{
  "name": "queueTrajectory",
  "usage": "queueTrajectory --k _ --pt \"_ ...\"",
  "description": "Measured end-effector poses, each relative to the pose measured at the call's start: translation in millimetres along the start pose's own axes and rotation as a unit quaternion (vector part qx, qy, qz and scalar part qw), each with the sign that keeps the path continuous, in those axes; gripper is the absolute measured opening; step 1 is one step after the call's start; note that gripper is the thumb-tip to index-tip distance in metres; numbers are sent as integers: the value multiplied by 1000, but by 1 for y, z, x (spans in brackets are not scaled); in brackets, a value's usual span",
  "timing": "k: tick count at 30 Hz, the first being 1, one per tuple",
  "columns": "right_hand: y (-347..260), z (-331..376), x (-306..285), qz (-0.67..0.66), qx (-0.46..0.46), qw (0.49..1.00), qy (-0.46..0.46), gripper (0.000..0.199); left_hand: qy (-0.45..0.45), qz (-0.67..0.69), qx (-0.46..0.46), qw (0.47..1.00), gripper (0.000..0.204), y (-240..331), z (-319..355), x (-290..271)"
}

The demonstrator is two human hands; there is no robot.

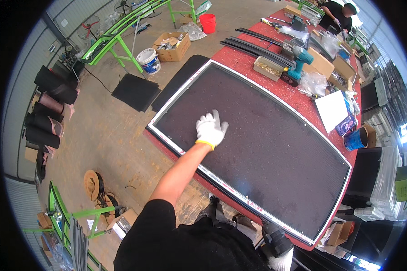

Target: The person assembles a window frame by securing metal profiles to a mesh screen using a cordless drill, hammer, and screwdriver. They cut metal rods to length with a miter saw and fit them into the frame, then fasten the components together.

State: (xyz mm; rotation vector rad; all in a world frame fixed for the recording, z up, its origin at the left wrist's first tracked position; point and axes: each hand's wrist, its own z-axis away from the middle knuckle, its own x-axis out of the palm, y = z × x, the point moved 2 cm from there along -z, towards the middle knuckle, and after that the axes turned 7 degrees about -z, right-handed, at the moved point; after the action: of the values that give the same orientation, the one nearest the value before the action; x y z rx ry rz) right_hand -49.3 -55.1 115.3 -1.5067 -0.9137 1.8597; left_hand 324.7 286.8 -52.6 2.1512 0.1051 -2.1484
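In a white knitted glove with a yellow cuff, my left hand (211,129) is over the dark mesh of a framed screen panel (267,140). One finger is stretched and the thumb stands apart; the other fingers look bent, and nothing shows in them. I cannot tell whether they touch the mesh. The panel's pale metal frame has small round dots along it and lies on a red-topped table (230,52). Low in view, my right hand (281,261), also white-gloved, grips a dark power drill (276,239) beside the panel's near edge. The body hides part of that hand.
Beyond the panel are a teal cordless drill (298,65), a tray of small screws (267,68), black strips (257,47) and a blue can (356,139). Black sheets (135,91), a white bucket (148,61) and a cardboard box (172,46) stand on the floor. A person (338,16) works at the far end.
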Motion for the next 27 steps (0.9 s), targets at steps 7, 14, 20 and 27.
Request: queueTrajectory --k 7,14,20,27 --pt "-69 -58 1 13 19 999 -29 61 14 -33 -4 999 81 -39 -92 21" --pt "-66 -89 5 78 -26 996 -23 55 14 -27 -21 999 87 -36 -177 17" --pt "-52 -115 -4 31 54 997 -46 62 -31 -43 -10 999 90 -33 -199 11" --pt "-19 -145 -6 35 -22 998 -50 48 -70 -34 -25 997 94 -40 -211 -6"
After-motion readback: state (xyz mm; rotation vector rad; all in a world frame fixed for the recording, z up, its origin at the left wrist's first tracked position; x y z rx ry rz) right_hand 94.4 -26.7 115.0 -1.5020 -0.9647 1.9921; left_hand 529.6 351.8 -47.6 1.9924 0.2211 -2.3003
